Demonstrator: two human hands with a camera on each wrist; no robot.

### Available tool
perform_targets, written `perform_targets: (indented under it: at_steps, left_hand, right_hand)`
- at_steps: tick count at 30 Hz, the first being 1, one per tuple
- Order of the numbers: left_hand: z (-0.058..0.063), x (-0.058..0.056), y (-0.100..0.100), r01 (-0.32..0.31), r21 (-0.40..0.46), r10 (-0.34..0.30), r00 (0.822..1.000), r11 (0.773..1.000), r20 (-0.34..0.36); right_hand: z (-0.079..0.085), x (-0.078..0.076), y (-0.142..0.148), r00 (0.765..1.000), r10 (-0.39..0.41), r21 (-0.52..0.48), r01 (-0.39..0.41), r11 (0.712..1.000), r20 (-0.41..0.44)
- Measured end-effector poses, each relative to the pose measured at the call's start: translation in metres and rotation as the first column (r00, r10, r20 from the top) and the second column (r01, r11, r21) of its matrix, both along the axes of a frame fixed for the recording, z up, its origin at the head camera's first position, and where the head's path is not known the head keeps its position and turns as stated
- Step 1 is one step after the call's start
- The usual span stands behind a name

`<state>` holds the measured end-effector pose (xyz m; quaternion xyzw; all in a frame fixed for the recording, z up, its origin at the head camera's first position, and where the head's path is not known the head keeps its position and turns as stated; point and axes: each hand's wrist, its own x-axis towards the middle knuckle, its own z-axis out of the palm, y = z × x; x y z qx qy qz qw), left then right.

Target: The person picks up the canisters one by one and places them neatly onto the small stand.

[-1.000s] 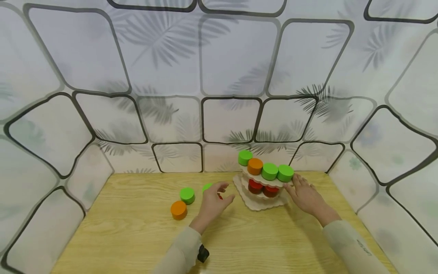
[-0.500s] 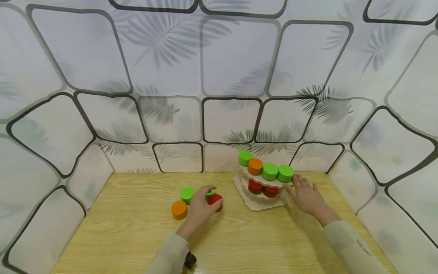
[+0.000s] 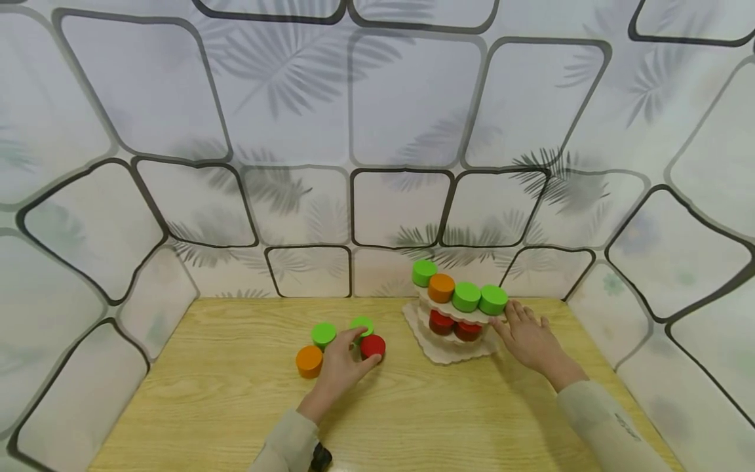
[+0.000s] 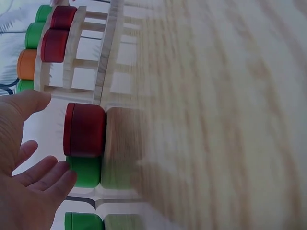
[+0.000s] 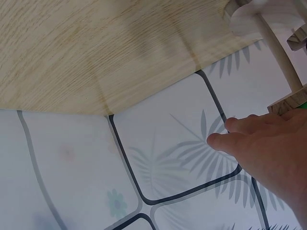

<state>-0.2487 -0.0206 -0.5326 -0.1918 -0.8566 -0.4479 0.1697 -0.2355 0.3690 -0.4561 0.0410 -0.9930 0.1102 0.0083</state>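
Near the table's middle, my left hand (image 3: 339, 370) reaches around a red round block (image 3: 373, 347), thumb and fingers spread. In the left wrist view, a gap shows between the fingers and the red block (image 4: 85, 129). A green round block (image 3: 362, 326) stands right behind it. My right hand (image 3: 531, 337) rests at the right end of a tiered wooden stand (image 3: 436, 347) with scalloped edges. Its fingers lie fairly straight. On the stand's upper tier are green blocks (image 3: 466, 297) and an orange one (image 3: 441, 288); red blocks (image 3: 441, 322) sit on the tier below.
Left of my left hand, another green block (image 3: 324, 335) and an orange block (image 3: 309, 362) stand on the wooden table (image 3: 236, 393). A patterned wall covering (image 3: 407, 98) encloses the table at the back and both sides.
My left hand has moved left and down from beside the stand to the red block, bringing that block and the green one behind it into fuller view. My right hand has stayed at the stand.
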Motion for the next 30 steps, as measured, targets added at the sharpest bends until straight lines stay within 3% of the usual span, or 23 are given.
perform_targets:
  at_steps: [18, 30]
  left_hand:
    - [-0.011, -0.003, 0.0, 0.037, 0.086, -0.043, 0.997, 0.996, 0.069]
    - [-0.012, -0.004, 0.001, 0.022, -0.007, -0.021, 0.991, 1.0, 0.134]
  right_hand:
    - [-0.001, 0.001, -0.002, 1.0, 0.007, -0.018, -0.007, 1.0, -0.001]
    - [0.001, 0.002, -0.001, 1.0, 0.007, -0.015, -0.008, 1.0, -0.008]
